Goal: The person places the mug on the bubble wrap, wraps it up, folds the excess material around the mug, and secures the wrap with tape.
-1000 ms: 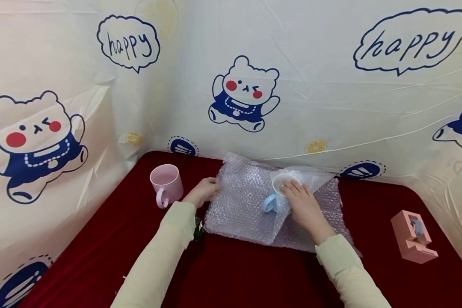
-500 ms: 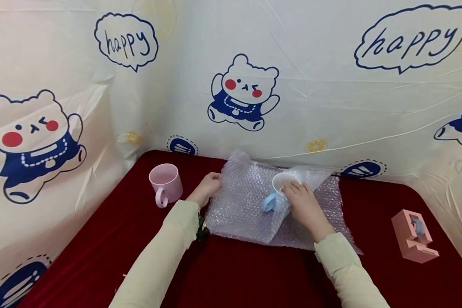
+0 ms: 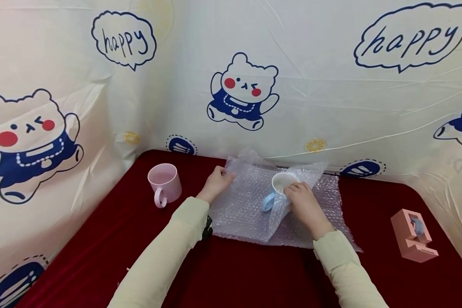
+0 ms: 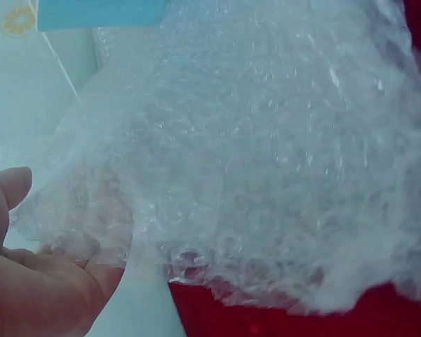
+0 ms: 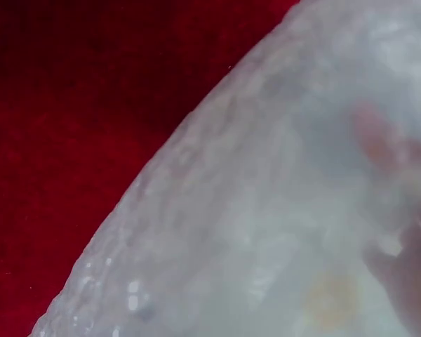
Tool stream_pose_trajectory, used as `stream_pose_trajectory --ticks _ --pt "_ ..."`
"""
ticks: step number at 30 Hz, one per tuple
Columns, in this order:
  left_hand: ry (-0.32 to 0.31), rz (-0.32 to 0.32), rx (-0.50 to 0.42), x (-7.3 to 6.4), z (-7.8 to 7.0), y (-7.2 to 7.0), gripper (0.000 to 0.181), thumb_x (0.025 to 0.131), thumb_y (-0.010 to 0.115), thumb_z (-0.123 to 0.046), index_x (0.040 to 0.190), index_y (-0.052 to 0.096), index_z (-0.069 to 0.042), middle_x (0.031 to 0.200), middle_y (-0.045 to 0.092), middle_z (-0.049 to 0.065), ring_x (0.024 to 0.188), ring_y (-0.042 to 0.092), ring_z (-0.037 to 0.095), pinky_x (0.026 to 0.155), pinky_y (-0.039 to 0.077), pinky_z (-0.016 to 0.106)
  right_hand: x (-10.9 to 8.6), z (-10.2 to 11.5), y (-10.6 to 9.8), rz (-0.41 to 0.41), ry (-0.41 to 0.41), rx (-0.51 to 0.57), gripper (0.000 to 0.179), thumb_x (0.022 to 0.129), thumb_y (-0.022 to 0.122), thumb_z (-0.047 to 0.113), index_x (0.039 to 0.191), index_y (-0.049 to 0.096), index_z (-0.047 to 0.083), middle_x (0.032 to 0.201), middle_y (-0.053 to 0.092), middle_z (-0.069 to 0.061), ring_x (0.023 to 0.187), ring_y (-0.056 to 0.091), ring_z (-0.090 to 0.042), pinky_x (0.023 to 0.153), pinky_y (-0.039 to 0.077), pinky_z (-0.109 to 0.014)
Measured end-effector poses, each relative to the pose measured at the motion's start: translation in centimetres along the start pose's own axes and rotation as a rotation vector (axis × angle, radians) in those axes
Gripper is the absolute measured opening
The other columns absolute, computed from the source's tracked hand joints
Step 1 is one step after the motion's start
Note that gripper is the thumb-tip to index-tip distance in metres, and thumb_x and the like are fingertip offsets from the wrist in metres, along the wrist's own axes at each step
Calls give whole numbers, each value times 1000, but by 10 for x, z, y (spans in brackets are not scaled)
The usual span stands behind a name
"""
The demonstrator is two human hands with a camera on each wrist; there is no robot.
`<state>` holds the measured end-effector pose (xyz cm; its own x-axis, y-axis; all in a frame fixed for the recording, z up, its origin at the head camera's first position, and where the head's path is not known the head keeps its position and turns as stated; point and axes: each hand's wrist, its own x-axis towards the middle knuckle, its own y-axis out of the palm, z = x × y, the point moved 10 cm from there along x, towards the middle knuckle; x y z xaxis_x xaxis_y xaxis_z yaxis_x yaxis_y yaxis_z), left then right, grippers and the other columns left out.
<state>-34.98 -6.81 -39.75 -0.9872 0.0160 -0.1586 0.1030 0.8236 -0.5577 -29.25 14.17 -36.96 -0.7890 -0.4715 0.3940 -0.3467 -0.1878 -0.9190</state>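
A light blue mug [image 3: 268, 201] with a white inside stands on a sheet of bubble wrap [image 3: 240, 211], a flap of which lies over its right side. My right hand [image 3: 306, 205] grips the mug's near right rim through this flap, fingers curled over the edge; its thumb is hidden in the head view. At the sheet's left edge, my left hand [image 3: 217, 184] lifts the wrap on its fingers. In the left wrist view these fingers lie behind the clear film, with the thumb [image 4: 14, 185] apart from them. The right wrist view is blurred by wrap.
A pink mug [image 3: 165, 186] stands left of the wrap. A pink tape dispenser [image 3: 413, 237] with a blue-grey roll sits at the right. Dark red cloth [image 3: 254, 278] covers the table, and a printed white curtain [image 3: 312, 107] hangs behind and at both sides.
My left hand has moved right and slightly up, raising the wrap's left edge toward the blue mug. My right fingers have drawn from flat on the mug's top to curled over its rim.
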Motion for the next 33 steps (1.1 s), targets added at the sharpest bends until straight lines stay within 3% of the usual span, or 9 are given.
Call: stream_pose_trajectory --ticks 4,8,18,25,31,33 --pt "71 55 68 -2 -13 6 54 100 48 -30 144 33 -3 149 39 21 133 43 37 108 38 50 0 1 -2 -12 -20 13 38 51 84 0 76 55 7 86 69 -9 92 59 -31 89 44 -47" --pt "91 106 87 -3 -21 13 57 99 49 -34 146 34 -6 152 36 18 136 40 36 109 37 50 1 2 -3 -28 -43 38 37 50 83 0 74 55 6 83 70 -9 89 59 -31 88 45 -45" --pt "144 71 108 -5 -45 24 41 99 50 -31 127 52 -2 133 55 18 120 55 33 99 46 45 1 1 -2 -20 -40 57 35 52 82 -1 72 54 6 84 71 -10 87 59 -32 88 45 -46" --pt "180 120 97 -10 -64 38 30 101 44 -32 115 53 -8 125 59 14 95 55 28 79 45 38 2 2 -3 -24 -49 58 36 51 82 -1 72 54 6 84 71 -10 88 59 -32 87 46 -46" --pt "278 184 68 -13 -84 56 29 101 41 -29 118 53 -8 134 57 14 115 56 32 93 48 44 1 1 -5 -38 -59 61 36 50 82 -2 71 54 6 83 70 -10 87 59 -32 86 46 -45" --pt "312 218 64 -15 -88 64 29 101 41 -28 116 53 -7 131 59 14 114 57 31 93 48 44 1 1 -5 -44 -59 65 36 50 82 -2 71 54 6 83 70 -11 87 59 -32 86 46 -45"
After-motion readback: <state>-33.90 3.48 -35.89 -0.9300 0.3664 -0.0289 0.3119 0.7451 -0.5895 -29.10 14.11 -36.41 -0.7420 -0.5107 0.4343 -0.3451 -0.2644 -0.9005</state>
